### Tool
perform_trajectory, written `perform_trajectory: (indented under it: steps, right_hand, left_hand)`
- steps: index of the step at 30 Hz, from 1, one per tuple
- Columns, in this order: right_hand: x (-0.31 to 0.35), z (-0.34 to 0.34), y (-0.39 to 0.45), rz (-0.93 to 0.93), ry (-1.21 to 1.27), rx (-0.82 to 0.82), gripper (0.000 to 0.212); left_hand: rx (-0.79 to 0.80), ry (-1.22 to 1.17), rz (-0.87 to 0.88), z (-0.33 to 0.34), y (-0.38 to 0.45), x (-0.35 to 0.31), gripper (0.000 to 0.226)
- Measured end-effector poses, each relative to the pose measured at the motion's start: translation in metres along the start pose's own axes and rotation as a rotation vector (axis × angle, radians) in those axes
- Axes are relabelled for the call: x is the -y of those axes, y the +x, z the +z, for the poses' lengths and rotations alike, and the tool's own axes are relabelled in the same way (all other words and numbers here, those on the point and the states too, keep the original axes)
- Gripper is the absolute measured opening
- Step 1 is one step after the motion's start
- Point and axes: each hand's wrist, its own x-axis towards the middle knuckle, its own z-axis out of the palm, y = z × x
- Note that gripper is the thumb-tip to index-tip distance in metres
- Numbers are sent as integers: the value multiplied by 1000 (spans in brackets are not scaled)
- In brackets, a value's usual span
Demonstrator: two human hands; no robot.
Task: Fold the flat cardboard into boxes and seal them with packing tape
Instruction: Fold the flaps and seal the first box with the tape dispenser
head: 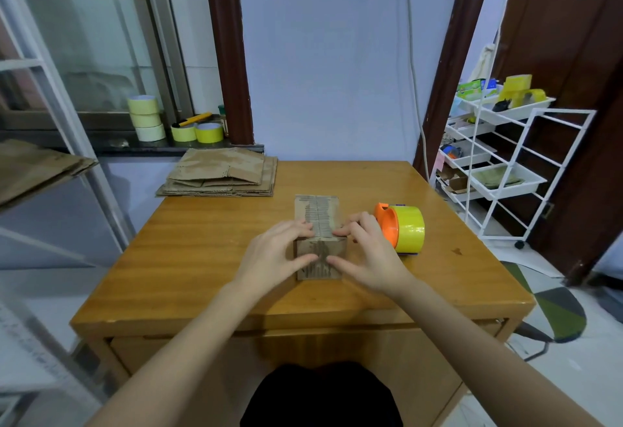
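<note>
Head view. A small folded cardboard box (319, 237) stands near the centre of the wooden tabletop (202, 258), its long axis running from 12 to 6 o'clock. The top flaps meet along a centre seam that shows torn, rough paper. The left hand (274, 256) lies against the box at its 9 o'clock side, fingers (300, 228) flat on the top face and thumb pressed on the near end panel. The right hand (365, 253) mirrors it at 3 o'clock, its fingers (347, 229) reaching the seam from the other side. Each grip is spread open and pressing on the box, not curled round it.

Just beside the right hand, at 3 o'clock of the box, sits an orange tape dispenser (386, 224) loaded with a yellow tape roll (409, 229); whether hand and dispenser touch cannot be told. A stack of flat cardboard (222, 173) lies at the 11 o'clock corner of the tabletop, well apart from the box. Further tape rolls (145, 118) stand on the window ledge (101, 146) beyond it. A white wire rack (505, 163) holding trays stands off the tabletop at 2 o'clock.
</note>
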Motion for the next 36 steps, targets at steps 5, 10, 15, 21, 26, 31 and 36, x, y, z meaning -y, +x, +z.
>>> perform_trajectory:
  steps: [5,10,15,21,26,31,36]
  right_hand:
    - [4,6,7,10,-39,-77,30]
    - [-5,-6,-4,-70,-60,68,39]
    - [6,-37,-10,-31,-133,-121,42]
    - [-23,-66,-34,463,-176,-247,54]
    - [-56,-64,-54,743,-159,1,50]
    - [-67,-55,-51,733,-94,162,41]
    - [-75,-49,-43,731,-79,133,44]
  left_hand:
    - [-35,35,-61,4,8,-11,27]
    - [144,-105,-80,-8,10,2,28]
    - [151,-52,-93,-10,12,-5,38]
    - [36,114,-27,-1,6,-11,49]
    - [113,163,-26,14,3,-17,48]
    - [112,122,-79,20,11,-19,46]
    - [74,62,-72,19,11,-18,53]
